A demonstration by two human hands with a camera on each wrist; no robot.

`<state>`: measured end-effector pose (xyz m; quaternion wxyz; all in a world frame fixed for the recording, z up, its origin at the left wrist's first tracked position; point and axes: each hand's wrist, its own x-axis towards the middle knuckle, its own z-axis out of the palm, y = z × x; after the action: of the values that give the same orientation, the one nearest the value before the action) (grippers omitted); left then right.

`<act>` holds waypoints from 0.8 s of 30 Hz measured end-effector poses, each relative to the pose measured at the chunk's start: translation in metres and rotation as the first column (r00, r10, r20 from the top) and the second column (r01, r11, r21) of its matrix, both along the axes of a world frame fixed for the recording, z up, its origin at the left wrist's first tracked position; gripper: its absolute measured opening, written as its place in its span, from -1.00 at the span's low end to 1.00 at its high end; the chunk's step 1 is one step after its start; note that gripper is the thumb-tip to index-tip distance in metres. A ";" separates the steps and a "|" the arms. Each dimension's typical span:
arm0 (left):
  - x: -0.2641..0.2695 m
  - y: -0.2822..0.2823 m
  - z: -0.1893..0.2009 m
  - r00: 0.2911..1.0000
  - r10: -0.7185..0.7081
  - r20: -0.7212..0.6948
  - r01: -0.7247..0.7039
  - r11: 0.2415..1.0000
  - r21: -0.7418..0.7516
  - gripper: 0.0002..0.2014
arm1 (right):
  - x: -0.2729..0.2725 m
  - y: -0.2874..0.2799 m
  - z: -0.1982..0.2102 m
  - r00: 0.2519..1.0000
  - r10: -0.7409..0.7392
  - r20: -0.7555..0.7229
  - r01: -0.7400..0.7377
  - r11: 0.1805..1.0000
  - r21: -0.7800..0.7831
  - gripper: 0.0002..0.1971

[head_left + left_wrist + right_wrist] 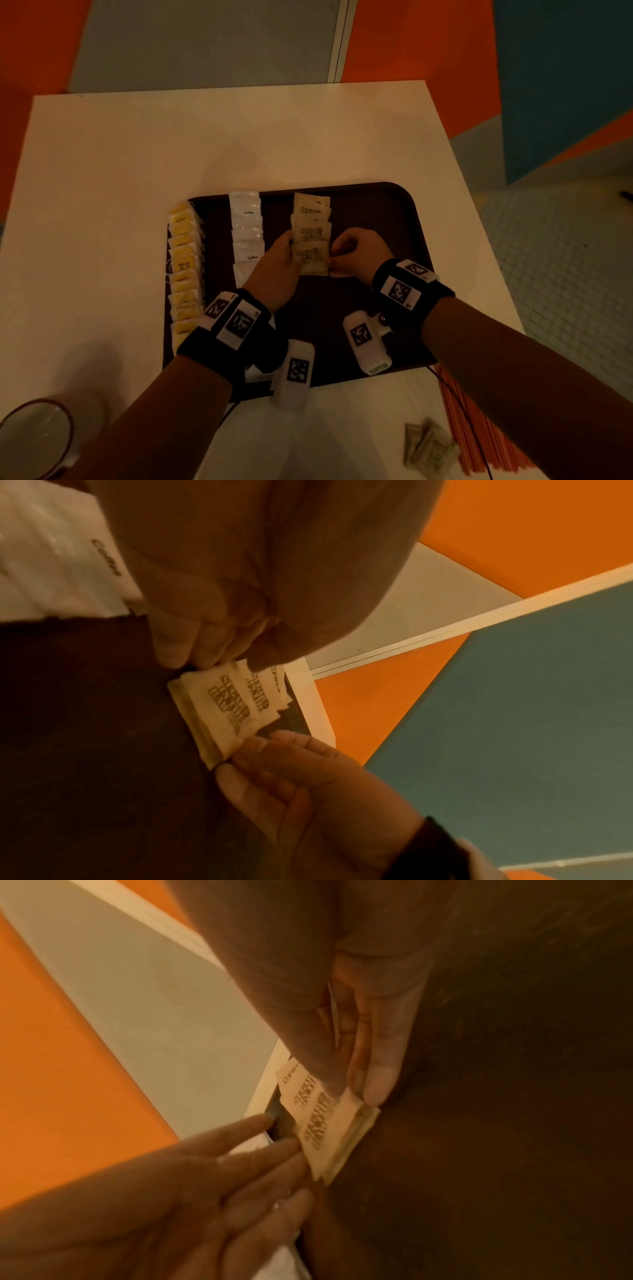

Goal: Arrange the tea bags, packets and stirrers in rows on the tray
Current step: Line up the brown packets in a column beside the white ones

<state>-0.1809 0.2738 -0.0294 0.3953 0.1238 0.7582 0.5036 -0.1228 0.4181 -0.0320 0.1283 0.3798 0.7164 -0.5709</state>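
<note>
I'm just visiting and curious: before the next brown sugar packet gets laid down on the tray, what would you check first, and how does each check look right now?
1. Small stack of brown packets held on both sides, by the left hand and the right hand: ok.
2. Brown row on the tray running straight: ok, slightly overlapped.
3. Bare tray below the row for more packets: ok.
4. White coffee packets and yellow tea bags already in rows: ok.
5. All brown packets on the tray: not ok, loose ones lie on the table.
6. Orange stirrers placed: not ok, they lie off the tray.
</note>
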 end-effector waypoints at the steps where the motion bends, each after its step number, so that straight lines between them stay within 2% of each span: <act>1: 0.002 -0.001 -0.001 0.999 0.014 0.048 -0.015 1.000 0.026 -0.53 | 0.003 0.000 0.000 1.000 -0.004 -0.001 0.004 1.000 -0.002 -0.76; 4: 0.006 -0.005 0.000 0.993 0.023 0.116 -0.031 0.997 0.068 -0.49 | 0.012 0.000 0.000 0.999 0.045 0.004 -0.045 0.999 -0.014 -0.81; 8: 0.008 -0.010 0.006 0.993 0.087 0.076 -0.092 0.994 0.055 -0.55 | 0.020 0.000 0.003 0.997 0.072 0.018 -0.071 0.994 -0.081 -0.85; 11: 0.001 -0.005 0.012 0.995 0.096 0.023 -0.097 0.994 0.048 -0.51 | 0.015 0.003 0.001 0.999 0.006 -0.050 -0.005 1.000 0.028 -0.74; 13: -0.005 0.004 0.018 0.988 0.127 0.087 -0.136 0.985 0.103 -0.49 | 0.008 0.003 0.004 0.996 0.012 -0.091 -0.007 0.998 0.058 -0.54; 14: -0.008 0.008 0.019 0.985 0.135 0.109 -0.147 0.982 0.118 -0.49 | 0.005 0.002 0.005 0.994 0.025 -0.107 -0.020 0.999 0.048 -0.50; 17: -0.010 0.012 0.008 0.986 0.110 0.128 -0.124 0.986 0.108 -0.50 | 0.000 -0.002 0.007 0.988 0.083 -0.133 -0.083 0.997 0.007 -0.53; 21: -0.005 0.009 -0.001 0.985 0.074 0.153 -0.086 0.993 0.076 -0.53 | 0.004 -0.002 0.001 0.978 0.208 -0.011 -0.205 0.971 0.119 -0.56; 24: -0.008 0.007 0.001 0.996 0.043 0.073 -0.046 0.998 0.044 -0.52 | 0.004 0.002 0.008 0.969 0.246 -0.014 -0.238 0.951 0.197 -0.58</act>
<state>-0.1888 0.2807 -0.0285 0.4082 0.0976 0.7342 0.5337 -0.1189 0.4199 -0.0235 0.1459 0.2886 0.8121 -0.4858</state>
